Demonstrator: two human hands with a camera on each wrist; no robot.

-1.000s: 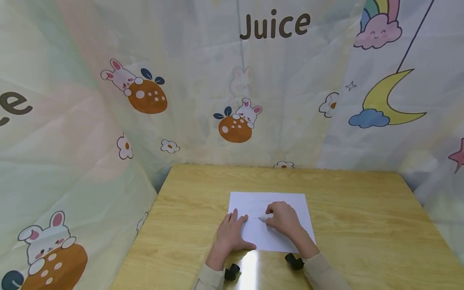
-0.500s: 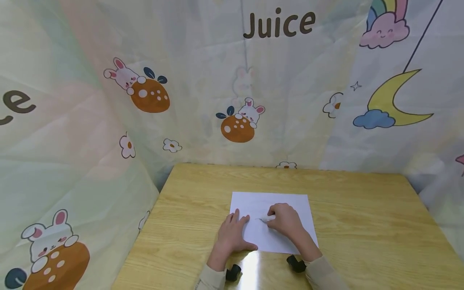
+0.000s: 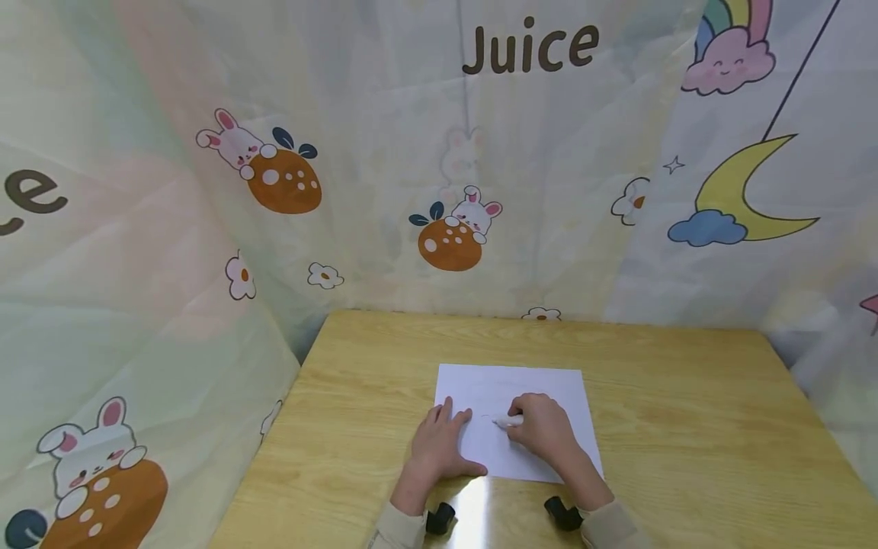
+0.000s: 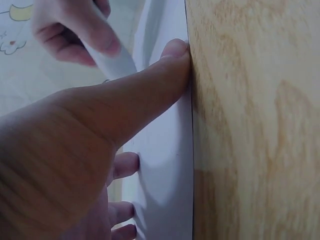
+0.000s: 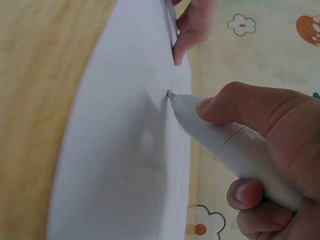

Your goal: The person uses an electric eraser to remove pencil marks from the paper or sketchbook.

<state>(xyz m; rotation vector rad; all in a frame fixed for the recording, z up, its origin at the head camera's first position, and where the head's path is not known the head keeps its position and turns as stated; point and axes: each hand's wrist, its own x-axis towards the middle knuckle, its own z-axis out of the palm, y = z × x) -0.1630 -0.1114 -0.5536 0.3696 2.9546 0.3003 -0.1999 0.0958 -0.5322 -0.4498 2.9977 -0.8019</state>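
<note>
A sheet of white paper (image 3: 473,381) lies on the wooden table, with faint short marks (image 3: 485,415) near its middle. My left hand (image 3: 439,442) rests on its left part, fingers spread, thumb along the near edge. In my right hand (image 3: 545,431) I grip a thick white correction pen (image 5: 220,137). Its narrow metal tip (image 5: 171,94) is at the paper surface, just below the marks in the head view. The right wrist view has the thumb along the barrel and other fingers curled beneath it. In the left wrist view, my left thumb (image 4: 150,82) partly covers the pen.
Black curved wrist pieces (image 3: 440,518) sit by both cuffs, over the near side of the table (image 3: 686,427). A printed cloth (image 3: 370,152) with rabbits, flowers and a moon hangs behind and at the sides.
My right hand has moved slightly toward the near side with the correction pen, whose tip now sits below the short marks. The left hand stays in place. The head view has shifted a little.
</note>
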